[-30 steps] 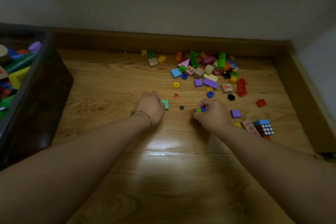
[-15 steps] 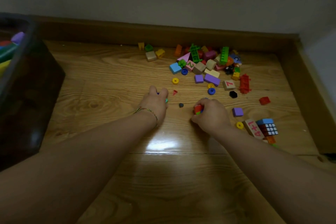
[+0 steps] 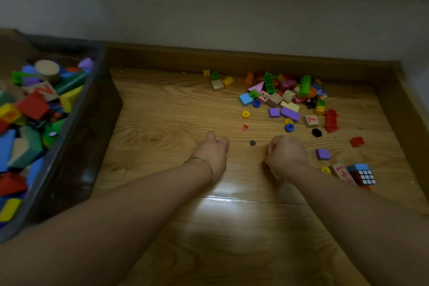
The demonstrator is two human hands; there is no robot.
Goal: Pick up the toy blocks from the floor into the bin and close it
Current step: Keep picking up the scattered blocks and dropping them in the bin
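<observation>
The bin point(image 3: 90, 127) lies left of both fists, and your next move turns on that. Your left hand point(image 3: 212, 158) is the nearer one, with bare floor point(image 3: 162, 109) between it and the bin's dark wall. Your right hand point(image 3: 286, 155) would have to cross past the left to get there. The bin's long axis runs near to far along the left edge, so its open top gives you a long rim to drop over. It is already heaped with blocks point(image 3: 32, 107) in many colours, and no lid shows.

Both hands sit low over the floor, knuckles up, fingers together and curled under into fists. A speck of green shows at the left fist's right edge, so I judge it is clamped on a block. What the right fist encloses is hidden, though its tight shape suggests small pieces inside.

The pile point(image 3: 285, 97) left to collect lies far and right of your hands, close to the skirting point(image 3: 232, 60). It is a mix of wooden cubes, foam squares and plastic bricks. Strays sit nearer: a grey piece point(image 3: 252, 143) between the fists, a purple block point(image 3: 322, 153) just right of the right hand, and a cube point(image 3: 362, 174) at the near right. Your right hand is the nearer one to all of those
</observation>
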